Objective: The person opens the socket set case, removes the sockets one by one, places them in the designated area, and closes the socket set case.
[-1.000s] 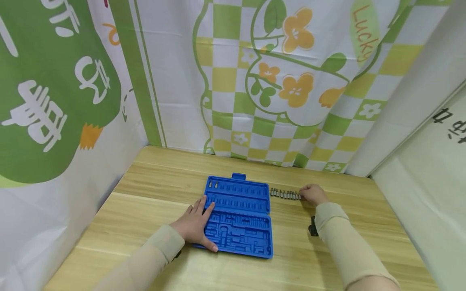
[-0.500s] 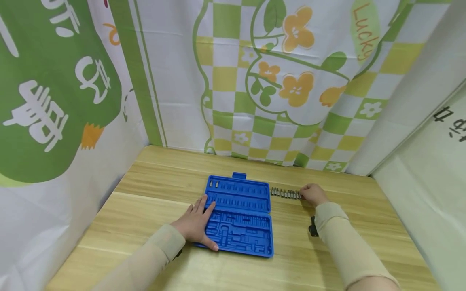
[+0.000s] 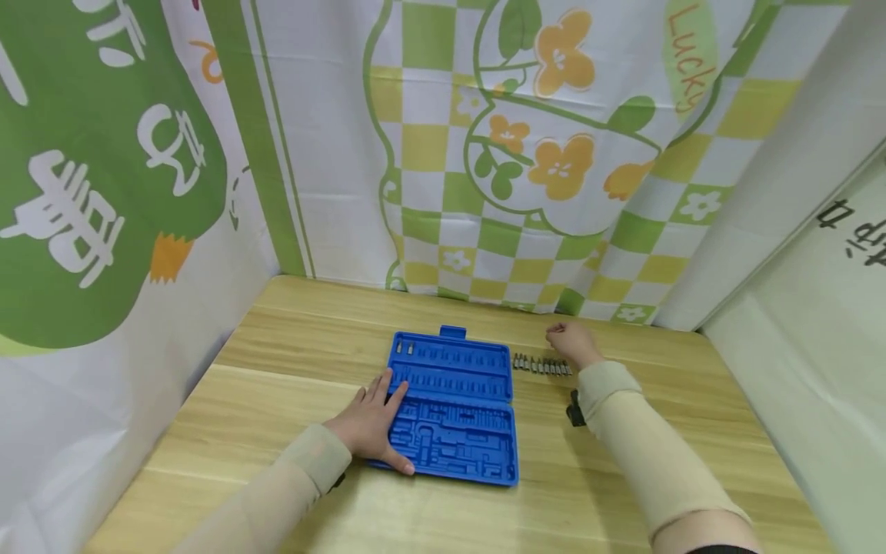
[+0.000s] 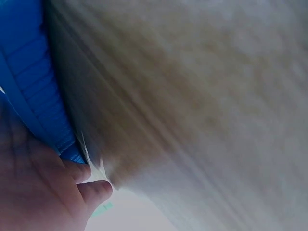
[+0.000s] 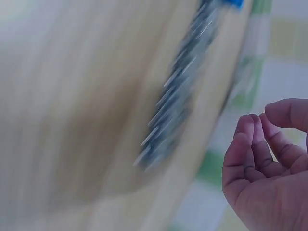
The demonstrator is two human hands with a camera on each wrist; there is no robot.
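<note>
An open blue tool case (image 3: 453, 408) lies in the middle of the wooden table (image 3: 277, 400). My left hand (image 3: 374, 423) rests flat on its left edge with straight fingers; the left wrist view shows the hand (image 4: 43, 192) against the case's blue rim (image 4: 33, 82). Two bits (image 3: 404, 348) sit in the case's top-left slots. A row of metal bits (image 3: 541, 365) lies on the table just right of the case. My right hand (image 3: 567, 340) hovers just behind the row's right end, fingers curled. In the blurred right wrist view the curled hand (image 5: 264, 168) is apart from the bits (image 5: 178, 101); any bit in it is hidden.
Printed cloth walls close in the table at the back (image 3: 484, 192), the left (image 3: 104, 231) and the right (image 3: 796, 308). Bare wood lies in front of the case and to both sides.
My right hand has lifted off the right end of the bit row and moved back and a little left. The left hand and the case have stayed put.
</note>
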